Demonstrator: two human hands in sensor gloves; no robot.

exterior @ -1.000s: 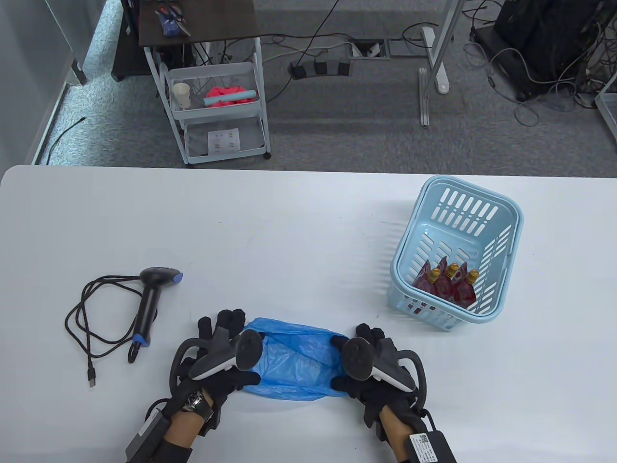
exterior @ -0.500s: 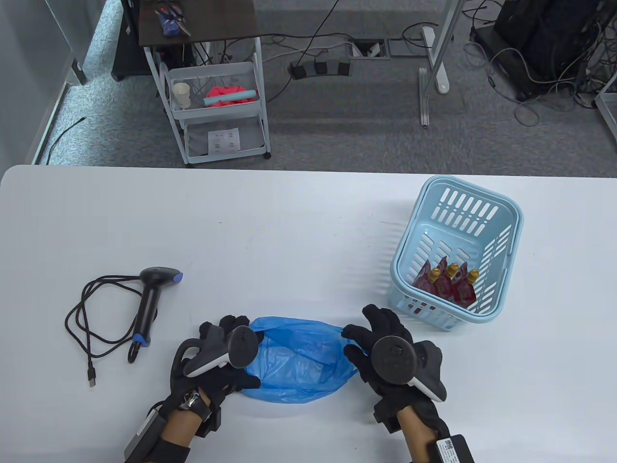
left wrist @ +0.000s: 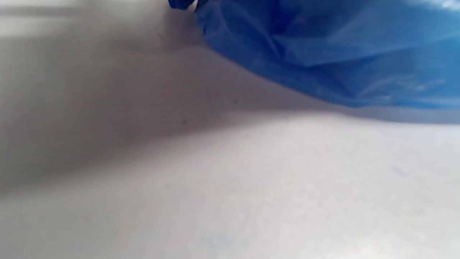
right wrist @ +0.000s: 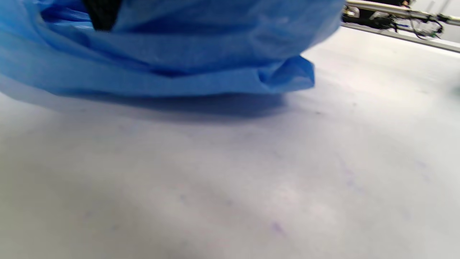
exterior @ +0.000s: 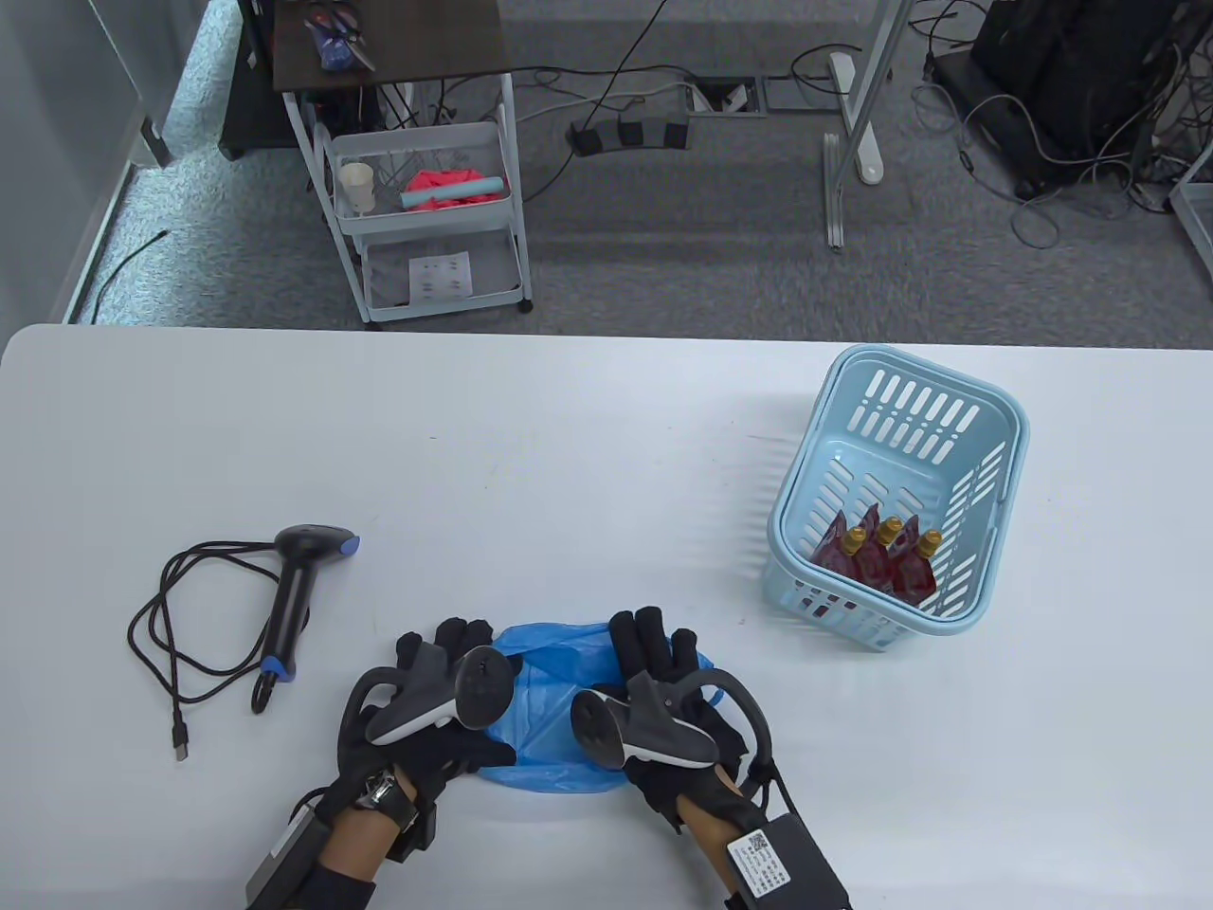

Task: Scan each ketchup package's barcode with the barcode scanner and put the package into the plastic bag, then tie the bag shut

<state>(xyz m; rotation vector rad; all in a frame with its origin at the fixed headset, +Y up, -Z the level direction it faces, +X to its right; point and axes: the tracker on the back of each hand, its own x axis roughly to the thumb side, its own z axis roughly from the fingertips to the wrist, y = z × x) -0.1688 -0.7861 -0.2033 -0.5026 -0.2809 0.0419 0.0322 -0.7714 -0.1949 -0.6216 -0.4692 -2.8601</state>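
Right hand [exterior: 663,682] now inward atop blue plastic bag [exterior: 550,678], grip unclear; left hand [exterior: 445,682] gripping bag.

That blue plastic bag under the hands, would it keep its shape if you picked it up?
Probably not. The blue bag lies crumpled and creased on the table, so it looks thin and floppy. It appears flat and empty, so likely very light, and its smooth film may slip between gloved fingers.

I saw the crumpled blue plastic bag [exterior: 554,697] near me. Red ketchup packages [exterior: 881,561] stood in the right basket [exterior: 986,417]; the scanner [exterior: 298,592] lay left.
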